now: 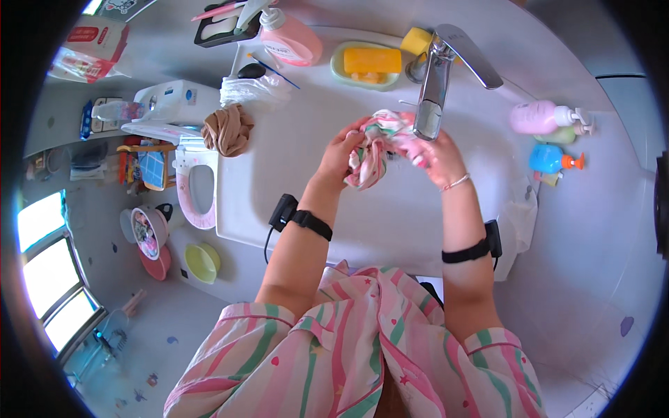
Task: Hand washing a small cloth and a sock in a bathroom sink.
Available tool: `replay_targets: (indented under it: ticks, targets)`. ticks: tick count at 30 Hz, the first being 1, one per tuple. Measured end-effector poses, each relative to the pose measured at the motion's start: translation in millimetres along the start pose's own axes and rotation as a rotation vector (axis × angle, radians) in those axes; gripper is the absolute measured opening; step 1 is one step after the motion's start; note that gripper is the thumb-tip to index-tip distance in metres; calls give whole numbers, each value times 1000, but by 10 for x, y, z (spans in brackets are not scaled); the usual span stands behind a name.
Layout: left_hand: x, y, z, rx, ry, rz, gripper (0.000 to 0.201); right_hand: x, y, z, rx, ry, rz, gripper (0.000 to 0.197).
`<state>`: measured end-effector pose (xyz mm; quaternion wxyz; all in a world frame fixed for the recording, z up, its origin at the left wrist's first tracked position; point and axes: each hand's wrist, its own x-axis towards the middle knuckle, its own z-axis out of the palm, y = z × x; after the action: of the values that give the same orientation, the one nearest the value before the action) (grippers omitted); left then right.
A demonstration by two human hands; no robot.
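Note:
My left hand [340,156] is closed on a bunched, twisted cloth [369,166] with pink, white and green stripes. The other end of that cloth is in my right hand [444,159], which wears a thin bracelet at the wrist. Both hands hold it over the basin of a white sink [306,202], just under the spout of a chrome faucet [435,90]. The spout partly covers the cloth and the fingers of my right hand. Whether water runs from it I cannot tell.
Behind the basin stand a pink pump bottle [291,43], a soap dish [337,64] with yellow-orange soap [373,61] and a yellow sponge [417,42]. Brown cloth [228,131] and white cloth [254,92] lie at the left rim. Pump bottles [547,117] are at the right.

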<state>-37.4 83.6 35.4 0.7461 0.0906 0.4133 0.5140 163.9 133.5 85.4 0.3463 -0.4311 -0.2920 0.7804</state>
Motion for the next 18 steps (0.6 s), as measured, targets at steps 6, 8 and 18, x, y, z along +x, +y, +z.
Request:
replay_targets:
  ticks: [6,8,18]
  targets:
    - [328,-364,-39,-146,6,-308,41,-260,528,560,-1041,212,-649,25]
    - [338,-624,26,-398,-51,-176,47,-213,446,658,-1264,344,-661,24]
    - [356,-570,-54,-71,167,-141,32,25,460,441,-1015,205,-624,18]
